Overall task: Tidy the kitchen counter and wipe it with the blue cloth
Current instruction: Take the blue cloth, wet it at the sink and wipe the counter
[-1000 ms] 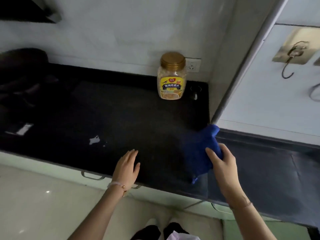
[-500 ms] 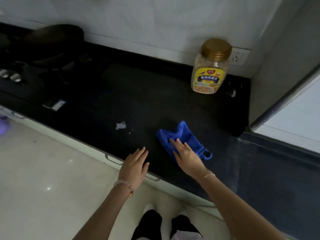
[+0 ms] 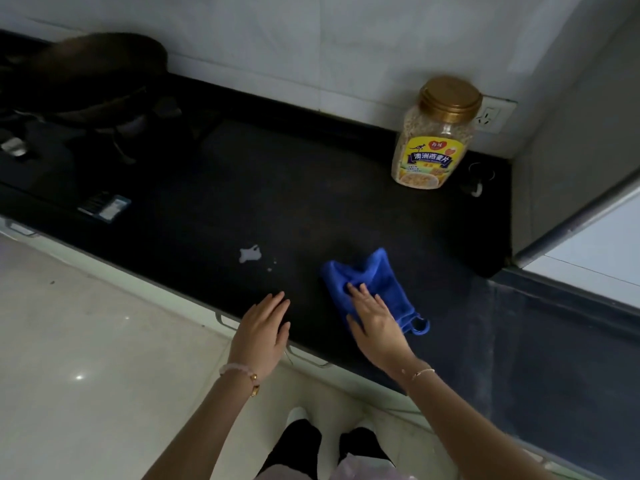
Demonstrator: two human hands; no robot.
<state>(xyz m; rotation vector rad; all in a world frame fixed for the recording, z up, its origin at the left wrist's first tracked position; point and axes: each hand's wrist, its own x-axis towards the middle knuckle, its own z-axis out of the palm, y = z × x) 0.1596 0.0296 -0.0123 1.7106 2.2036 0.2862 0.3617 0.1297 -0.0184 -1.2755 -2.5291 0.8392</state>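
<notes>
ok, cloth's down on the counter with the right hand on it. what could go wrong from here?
1. The right hand presses only the near part of the blue cloth; it may bunch and skip.
2. A leftward sweep could smear the white spill instead of lifting it.
3. A long backward stroke might knock the oatmeal jar.

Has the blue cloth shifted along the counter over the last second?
Yes. The blue cloth was near the wall corner on the right, right of the oat jar; the right hand now presses it left of the jar, nearer the white spill.
</notes>
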